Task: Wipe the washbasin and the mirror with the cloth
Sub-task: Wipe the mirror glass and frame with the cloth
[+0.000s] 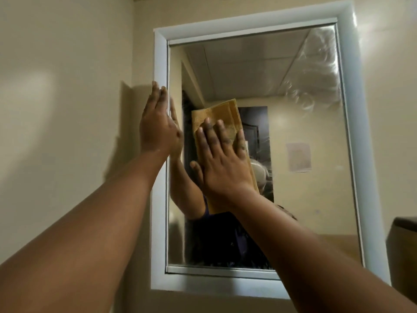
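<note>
Yellow cloth (225, 123) pressed to mirror (293, 109) by flat right hand (222, 163) — left hand (158, 125) flat on frame (160, 59).

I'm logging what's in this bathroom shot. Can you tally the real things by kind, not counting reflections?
Hands: 2, the left hand flat against the mirror's frame, the right hand pressing the cloth to the glass
Cloth: 1, the yellow cloth
Mirror: 1, the white-framed mirror
Total: 4
</note>
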